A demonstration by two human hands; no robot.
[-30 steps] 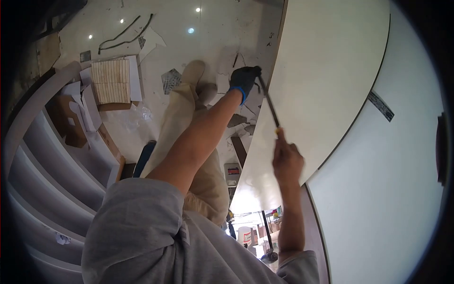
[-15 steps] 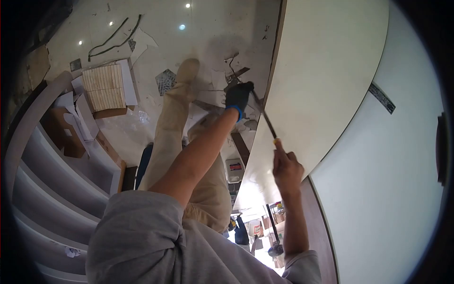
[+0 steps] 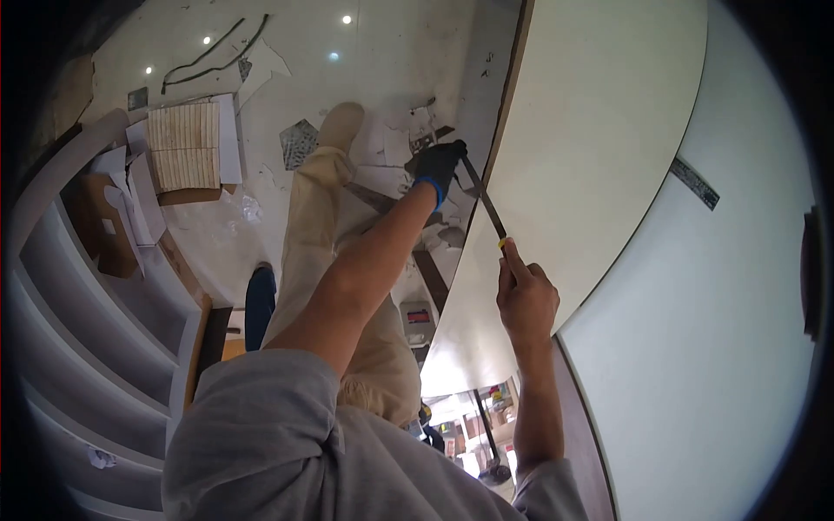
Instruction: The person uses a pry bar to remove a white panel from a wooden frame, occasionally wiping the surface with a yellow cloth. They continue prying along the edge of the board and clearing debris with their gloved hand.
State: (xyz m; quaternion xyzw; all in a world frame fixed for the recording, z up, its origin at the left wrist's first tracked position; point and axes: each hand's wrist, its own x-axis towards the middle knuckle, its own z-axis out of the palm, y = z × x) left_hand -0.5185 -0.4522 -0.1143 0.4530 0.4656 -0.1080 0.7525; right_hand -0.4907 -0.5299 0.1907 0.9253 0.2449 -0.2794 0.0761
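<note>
On the littered pale floor (image 3: 391,52) at left lies a box of cream ribbed tiles (image 3: 182,143). The left hand (image 3: 437,162) — in a dark glove with a blue cuff — is closed on the far end of a long thin dark blade with a yellow handle (image 3: 483,200), which lies along the edge of the big white curved panel (image 3: 599,130). The bare right hand (image 3: 526,300) grips the handle end.

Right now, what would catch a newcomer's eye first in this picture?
A big white curved panel fills the upper right. Against its left edge, a black-gloved left hand and a bare right hand hold a thin dark blade by its two ends. Scraps litter the floor at upper left.
</note>
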